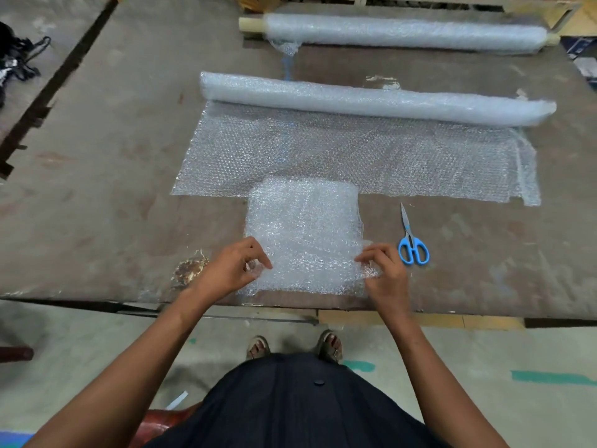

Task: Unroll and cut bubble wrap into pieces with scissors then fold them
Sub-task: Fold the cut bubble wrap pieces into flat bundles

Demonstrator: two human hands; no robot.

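Pinching folded bubble wrap piece (303,234): left hand (231,268), right hand (384,270) (fingertips partly hidden).

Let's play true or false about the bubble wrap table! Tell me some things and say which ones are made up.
1. The scissors have blue handles. True.
2. The right hand is holding the scissors. False: they lie on the table, beside that hand.
3. Both hands pinch the cut piece of bubble wrap; the left hand holds its other corner. True.
4. Only one roll is on the table. False: there is a partly unrolled roll and a far roll.
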